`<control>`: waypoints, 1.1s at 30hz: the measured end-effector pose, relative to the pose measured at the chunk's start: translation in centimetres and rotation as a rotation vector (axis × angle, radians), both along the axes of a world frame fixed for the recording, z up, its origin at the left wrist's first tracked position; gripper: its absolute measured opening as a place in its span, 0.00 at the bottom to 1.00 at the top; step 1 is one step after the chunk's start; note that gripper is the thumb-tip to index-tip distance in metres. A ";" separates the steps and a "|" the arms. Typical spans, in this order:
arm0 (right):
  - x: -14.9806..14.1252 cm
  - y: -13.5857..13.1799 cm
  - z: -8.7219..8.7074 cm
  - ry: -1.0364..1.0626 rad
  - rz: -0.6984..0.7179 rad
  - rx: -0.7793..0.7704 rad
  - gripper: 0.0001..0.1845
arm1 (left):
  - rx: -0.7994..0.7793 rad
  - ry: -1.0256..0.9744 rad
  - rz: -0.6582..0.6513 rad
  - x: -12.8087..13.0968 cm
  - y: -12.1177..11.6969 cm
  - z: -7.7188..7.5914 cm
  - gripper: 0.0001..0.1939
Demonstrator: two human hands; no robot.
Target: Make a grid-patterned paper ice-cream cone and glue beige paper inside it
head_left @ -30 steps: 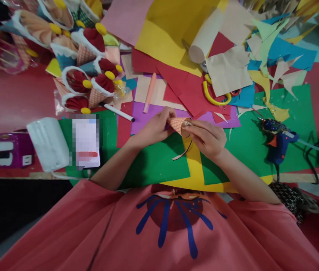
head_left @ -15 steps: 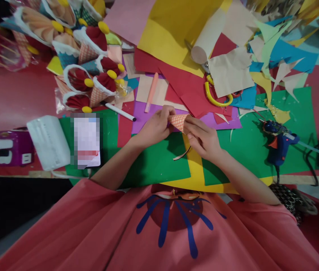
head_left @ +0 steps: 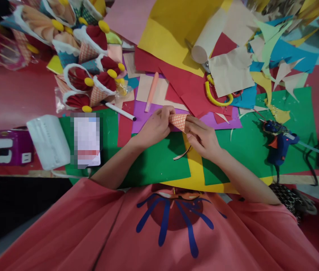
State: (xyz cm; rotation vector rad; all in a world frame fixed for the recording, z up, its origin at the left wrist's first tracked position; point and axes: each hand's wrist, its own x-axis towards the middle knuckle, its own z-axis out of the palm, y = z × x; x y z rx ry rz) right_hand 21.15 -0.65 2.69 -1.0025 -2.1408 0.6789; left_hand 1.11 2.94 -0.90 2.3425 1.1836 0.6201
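A small cone (head_left: 179,122) with an orange-and-cream waffle check lies sideways between my hands, its mouth facing right. My left hand (head_left: 157,125) is closed around its pointed end. My right hand (head_left: 203,136) has its fingers bunched and pushed into the mouth, so the fingertips and whatever they hold are hidden. Below the cone, a thin pale strip (head_left: 181,153) curves over the green sheet (head_left: 154,165). Finished-looking cones with red or peach pleated filling and white trim, such as this one (head_left: 103,88), are heaped at the upper left.
On the right lies a blue glue gun (head_left: 283,146) with its cord. Yellow-handled scissors (head_left: 218,101) sit partly under a beige scrap (head_left: 231,73). A white marker (head_left: 120,111), an orange pen (head_left: 151,92), a phone (head_left: 87,141) and a white box (head_left: 49,143) are nearby, among coloured sheets.
The small pale bit that my right hand held at the cone's mouth has gone out of sight as the fingers moved inside. My left hand keeps its grip.
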 end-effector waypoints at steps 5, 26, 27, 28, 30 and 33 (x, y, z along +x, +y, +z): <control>-0.1 0.0 0.1 -0.052 0.009 -0.026 0.16 | -0.048 -0.021 0.008 0.0 0.1 0.1 0.18; 0.5 0.0 -0.4 -0.084 0.009 0.341 0.20 | -0.623 -0.351 -0.127 0.8 -0.1 3.2 0.12; 0.5 0.0 -0.4 -0.061 0.017 0.347 0.19 | -0.637 -0.331 -0.139 0.8 -0.1 3.2 0.12; 0.5 0.1 -0.3 -0.038 0.021 0.351 0.17 | -0.648 -0.317 -0.149 0.8 -0.1 3.1 0.13; 0.4 0.1 -0.1 -0.001 0.012 0.342 0.13 | -0.658 -0.282 -0.161 0.8 0.0 3.0 0.14; 0.2 0.1 0.2 0.029 -0.030 0.304 0.09 | -0.623 -0.186 -0.180 0.8 0.0 2.8 0.13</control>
